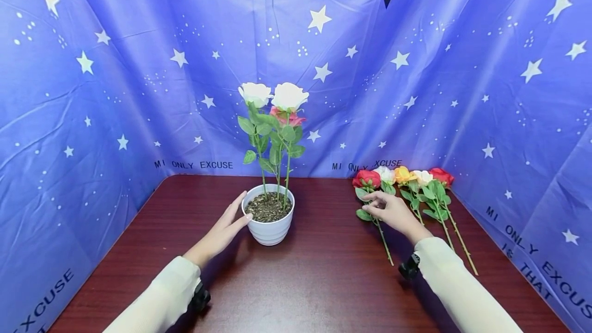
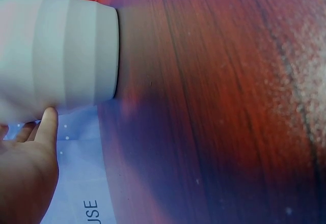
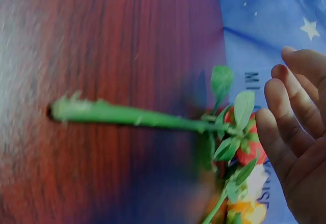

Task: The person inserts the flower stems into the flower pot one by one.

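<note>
A white ribbed flowerpot (image 1: 271, 232) filled with dark soil stands left of centre. Two white roses (image 1: 290, 97) and a pink-red rose (image 1: 288, 116), lower and partly hidden, rise from it on leafy stems. My left hand (image 1: 223, 232) rests on the pot's left side, thumb near the rim; in the left wrist view a fingertip touches the wall (image 2: 79, 56). On the right, my right hand (image 1: 394, 214) hovers over a red rose (image 1: 367, 179) lying on the table. Its fingers are loosely bent and hold nothing; in the right wrist view they sit apart from the rose's stem (image 3: 132, 116).
Right of that rose lie a pale rose (image 1: 385, 174), a yellow-orange rose (image 1: 403, 174), a cream rose (image 1: 423, 178) and another red rose (image 1: 442, 176), stems toward me. A blue star-patterned cloth (image 1: 259, 30) borders the dark red wooden table (image 1: 296, 281) behind and at both sides.
</note>
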Motion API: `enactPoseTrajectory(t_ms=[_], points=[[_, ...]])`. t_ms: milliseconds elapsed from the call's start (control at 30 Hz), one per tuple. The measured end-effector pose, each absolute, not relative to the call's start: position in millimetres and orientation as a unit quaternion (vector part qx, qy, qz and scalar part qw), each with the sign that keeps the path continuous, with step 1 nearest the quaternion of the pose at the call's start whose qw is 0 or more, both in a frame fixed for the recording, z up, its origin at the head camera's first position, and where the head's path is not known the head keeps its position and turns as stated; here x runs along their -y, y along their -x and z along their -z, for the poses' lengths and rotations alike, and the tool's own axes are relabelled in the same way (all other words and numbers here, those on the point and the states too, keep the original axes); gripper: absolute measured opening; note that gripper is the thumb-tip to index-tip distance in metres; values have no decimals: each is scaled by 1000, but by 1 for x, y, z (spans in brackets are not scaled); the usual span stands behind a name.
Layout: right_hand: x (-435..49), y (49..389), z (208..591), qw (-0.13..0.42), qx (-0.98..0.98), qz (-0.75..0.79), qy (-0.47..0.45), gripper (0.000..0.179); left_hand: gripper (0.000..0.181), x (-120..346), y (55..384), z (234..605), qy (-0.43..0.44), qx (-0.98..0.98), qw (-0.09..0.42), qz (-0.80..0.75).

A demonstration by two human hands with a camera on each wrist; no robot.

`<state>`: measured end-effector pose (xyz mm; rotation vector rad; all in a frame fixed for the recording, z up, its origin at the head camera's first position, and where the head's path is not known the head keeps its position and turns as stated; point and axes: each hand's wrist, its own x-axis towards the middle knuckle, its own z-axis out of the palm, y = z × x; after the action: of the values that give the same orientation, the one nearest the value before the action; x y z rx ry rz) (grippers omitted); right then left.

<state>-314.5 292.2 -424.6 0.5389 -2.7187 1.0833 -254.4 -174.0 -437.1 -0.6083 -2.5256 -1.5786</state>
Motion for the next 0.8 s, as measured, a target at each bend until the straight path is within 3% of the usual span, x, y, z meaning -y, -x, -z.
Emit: enactPoseTrajectory(t_ms=[800], points=[[-305, 322, 444, -69, 916, -396, -20, 39, 69, 174, 255, 438, 202, 829, 55, 518]])
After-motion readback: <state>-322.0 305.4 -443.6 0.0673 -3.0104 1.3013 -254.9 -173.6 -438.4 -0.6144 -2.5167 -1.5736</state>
